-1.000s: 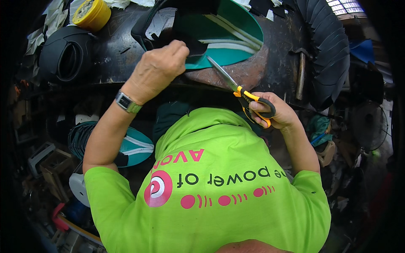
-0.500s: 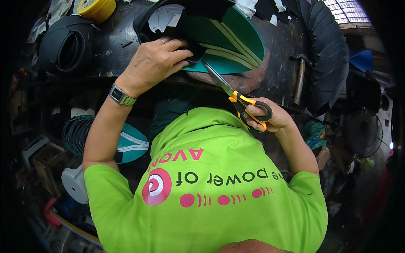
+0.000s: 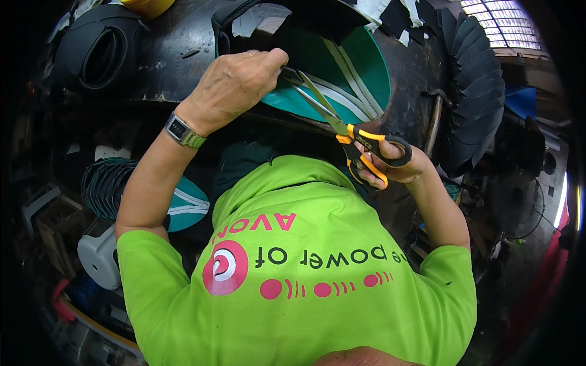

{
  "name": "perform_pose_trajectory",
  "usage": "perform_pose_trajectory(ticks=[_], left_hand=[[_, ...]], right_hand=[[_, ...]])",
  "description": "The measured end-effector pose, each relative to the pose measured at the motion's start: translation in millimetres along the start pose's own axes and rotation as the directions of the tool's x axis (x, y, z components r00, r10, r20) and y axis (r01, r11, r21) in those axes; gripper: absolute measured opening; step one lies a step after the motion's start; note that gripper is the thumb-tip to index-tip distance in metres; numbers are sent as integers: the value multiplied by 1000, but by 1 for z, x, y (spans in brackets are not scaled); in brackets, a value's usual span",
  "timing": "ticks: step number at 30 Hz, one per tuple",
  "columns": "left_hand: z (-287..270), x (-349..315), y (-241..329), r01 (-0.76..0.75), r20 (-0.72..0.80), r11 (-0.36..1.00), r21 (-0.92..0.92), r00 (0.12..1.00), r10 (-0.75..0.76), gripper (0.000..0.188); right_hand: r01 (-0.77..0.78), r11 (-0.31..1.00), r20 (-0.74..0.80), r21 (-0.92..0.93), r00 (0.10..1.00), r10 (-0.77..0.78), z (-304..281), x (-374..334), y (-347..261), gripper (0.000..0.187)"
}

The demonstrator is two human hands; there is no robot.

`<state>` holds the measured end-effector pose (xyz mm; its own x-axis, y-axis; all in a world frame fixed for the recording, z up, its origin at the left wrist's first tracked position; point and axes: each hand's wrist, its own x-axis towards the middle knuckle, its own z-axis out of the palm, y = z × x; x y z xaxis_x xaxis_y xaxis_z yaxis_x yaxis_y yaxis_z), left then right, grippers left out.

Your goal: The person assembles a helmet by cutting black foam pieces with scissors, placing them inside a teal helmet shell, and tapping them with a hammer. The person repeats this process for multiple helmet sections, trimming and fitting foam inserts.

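A green, rounded piece [image 3: 366,73] with pale bands lies on the dark bench, joined to or overlapped by a black, hollow piece [image 3: 224,27]. My left hand [image 3: 241,85], with a watch on its wrist, is closed in a pinch at the near edge of these pieces. A small dark strip [image 3: 289,72] shows at its fingertips. My right hand [image 3: 400,163] holds scissors [image 3: 332,116] with black and orange handles. Their blades stand apart, pointing up and left, with the tips by the dark strip and over the green piece. My left fingertips are partly hidden.
On the bench [image 3: 165,67] stand a rolled black piece [image 3: 73,58] and a yellow tub [image 3: 149,6] at left. A hammer [image 3: 436,119] and a fanned stack of black pieces [image 3: 476,91] lie at right. A bundle of green pieces [image 3: 107,189] and a white stool [image 3: 101,262] are lower left.
The scissor blades have parted, and their tips have moved up to my left fingertips. My left hand has lifted slightly rightward. The green piece appears shifted a little right and down.
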<state>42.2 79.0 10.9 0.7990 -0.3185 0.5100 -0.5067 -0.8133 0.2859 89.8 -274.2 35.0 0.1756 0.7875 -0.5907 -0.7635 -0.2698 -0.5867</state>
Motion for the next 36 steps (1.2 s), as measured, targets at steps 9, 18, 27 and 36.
perform_pose_trajectory(ticks=[9, 18, 27, 36], left_hand=[[-19, -13, -9, -135, 128, 988, -79, 981, 145, 20], [-18, -11, -9, -154, 104, 985, -72, 981, 161, 18], [-34, 8, 21, -141, 173, 986, -91, 973, 155, 16], [-34, 106, -1, -266, -23, 957, 114, 962, 270, 32]], right_hand=[[-15, 992, -67, -128, 998, 6, -7, 13, -18, 58], [-67, 982, -183, -177, 983, 34, 4, 8, -27, 40], [-45, 966, -192, -255, 981, -5, 2, -16, -16, 50], [490, 709, -410, -507, 586, -699, -5, -27, -42, 49]])
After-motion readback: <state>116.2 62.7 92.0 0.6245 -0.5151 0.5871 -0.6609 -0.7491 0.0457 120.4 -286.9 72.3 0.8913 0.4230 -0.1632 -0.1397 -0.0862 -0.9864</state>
